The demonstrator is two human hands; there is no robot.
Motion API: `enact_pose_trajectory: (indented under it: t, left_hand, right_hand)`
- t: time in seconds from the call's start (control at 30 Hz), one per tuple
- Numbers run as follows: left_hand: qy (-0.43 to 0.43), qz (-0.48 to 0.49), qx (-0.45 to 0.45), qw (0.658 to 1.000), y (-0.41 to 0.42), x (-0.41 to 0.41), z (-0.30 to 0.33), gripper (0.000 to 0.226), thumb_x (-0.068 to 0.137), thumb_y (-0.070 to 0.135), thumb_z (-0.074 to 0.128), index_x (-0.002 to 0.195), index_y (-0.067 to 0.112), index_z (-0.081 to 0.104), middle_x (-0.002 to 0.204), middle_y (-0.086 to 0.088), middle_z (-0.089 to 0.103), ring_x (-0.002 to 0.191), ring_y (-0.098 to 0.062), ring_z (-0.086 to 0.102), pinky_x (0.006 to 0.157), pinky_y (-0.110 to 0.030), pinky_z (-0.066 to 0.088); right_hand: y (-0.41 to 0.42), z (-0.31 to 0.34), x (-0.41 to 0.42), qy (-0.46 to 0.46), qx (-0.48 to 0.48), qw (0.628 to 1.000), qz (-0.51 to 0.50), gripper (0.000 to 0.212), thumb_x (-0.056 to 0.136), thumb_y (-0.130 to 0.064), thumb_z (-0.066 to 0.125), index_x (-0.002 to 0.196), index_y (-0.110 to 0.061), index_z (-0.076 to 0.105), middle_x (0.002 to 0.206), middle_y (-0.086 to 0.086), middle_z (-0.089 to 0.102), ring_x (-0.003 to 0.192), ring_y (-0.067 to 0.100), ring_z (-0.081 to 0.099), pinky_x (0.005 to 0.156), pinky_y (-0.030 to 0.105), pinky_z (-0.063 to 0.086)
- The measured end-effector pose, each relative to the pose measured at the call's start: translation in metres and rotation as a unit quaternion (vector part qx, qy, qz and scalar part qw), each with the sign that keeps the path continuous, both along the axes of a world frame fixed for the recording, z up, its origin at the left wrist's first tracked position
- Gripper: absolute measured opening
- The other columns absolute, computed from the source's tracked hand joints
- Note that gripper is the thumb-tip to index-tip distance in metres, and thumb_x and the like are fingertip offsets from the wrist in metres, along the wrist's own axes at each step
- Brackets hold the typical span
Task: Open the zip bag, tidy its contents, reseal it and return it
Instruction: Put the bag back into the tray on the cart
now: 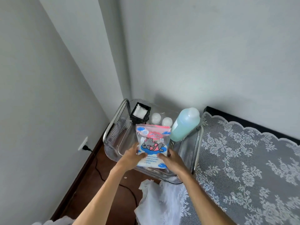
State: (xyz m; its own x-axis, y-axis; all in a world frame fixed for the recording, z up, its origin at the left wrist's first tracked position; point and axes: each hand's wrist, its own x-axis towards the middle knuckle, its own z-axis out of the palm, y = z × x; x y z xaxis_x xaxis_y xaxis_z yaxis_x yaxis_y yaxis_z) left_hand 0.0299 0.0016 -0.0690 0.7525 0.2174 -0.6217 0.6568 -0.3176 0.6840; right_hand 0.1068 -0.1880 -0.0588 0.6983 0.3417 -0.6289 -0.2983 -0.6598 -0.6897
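A: Setting: grey corner, wire rack [113,120] beside a lace-covered bed [243,159].

B: Zip bag [153,143]?

A: Held upright over the rack, long axis vertical, zip edge up and away from the hands.

B: Hands?

A: Left hand [133,157] and right hand [172,160] each closed on a lower corner, equally near. Seal state unclear.

Zip bag [152,143] over tray [113,143], bottle [185,124] behind right, box [140,113] behind left
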Motion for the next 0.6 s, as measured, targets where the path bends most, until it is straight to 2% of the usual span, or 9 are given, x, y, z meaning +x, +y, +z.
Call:
enact_pose_trajectory:
  t: [0.07,0.13,0.3,0.47,0.6]
  left_hand:
    - [0.038,-0.037,0.036,0.998,0.000,0.009,-0.010,0.066,0.092,0.038,0.064,0.147,0.022,0.032,0.138,-0.010,0.056,0.120,-0.029,0.057,0.098,-0.039,0.048]
    - [0.061,-0.064,0.046,0.995,-0.003,0.014,-0.022,0.070,0.091,0.039,0.065,0.149,0.021,0.031,0.141,-0.010,0.055,0.123,-0.029,0.056,0.101,-0.039,0.046]
    - [0.059,-0.072,0.056,0.994,-0.009,0.014,-0.041,0.068,0.093,0.034,0.065,0.149,0.015,0.031,0.146,-0.010,0.051,0.125,-0.027,0.056,0.102,-0.038,0.045]
    - [0.031,-0.068,0.081,0.994,-0.008,0.021,-0.052,0.054,0.091,0.033,0.067,0.137,0.013,0.046,0.131,-0.009,0.060,0.100,-0.018,0.057,0.082,-0.025,0.044]
    - [0.024,-0.071,0.094,0.993,-0.007,0.019,-0.055,0.046,0.090,0.035,0.068,0.127,0.011,0.054,0.123,-0.008,0.063,0.094,-0.016,0.056,0.079,-0.027,0.046]
  right_hand:
    - [-0.001,-0.013,0.002,0.019,-0.026,0.999,-0.005,0.031,0.087,-0.037,0.066,0.111,-0.017,0.062,0.103,-0.001,0.072,0.082,0.014,0.071,0.072,0.034,0.057]
    - [-0.002,-0.027,0.003,0.041,-0.054,0.998,-0.004,0.032,0.087,-0.038,0.067,0.112,-0.019,0.060,0.106,-0.001,0.070,0.090,0.019,0.070,0.080,0.041,0.057]
    - [-0.003,-0.048,0.000,0.046,-0.084,0.995,-0.012,0.022,0.087,-0.038,0.067,0.101,-0.023,0.059,0.100,-0.004,0.071,0.087,0.016,0.069,0.076,0.037,0.057]
    - [-0.003,-0.057,0.000,0.022,-0.062,0.997,-0.041,0.019,0.088,-0.036,0.067,0.102,-0.023,0.064,0.099,-0.006,0.072,0.089,0.014,0.068,0.076,0.034,0.054]
    - [-0.004,-0.059,-0.004,0.029,-0.054,0.996,-0.060,0.025,0.088,-0.036,0.067,0.106,-0.020,0.064,0.100,-0.004,0.071,0.089,0.015,0.067,0.076,0.032,0.054]
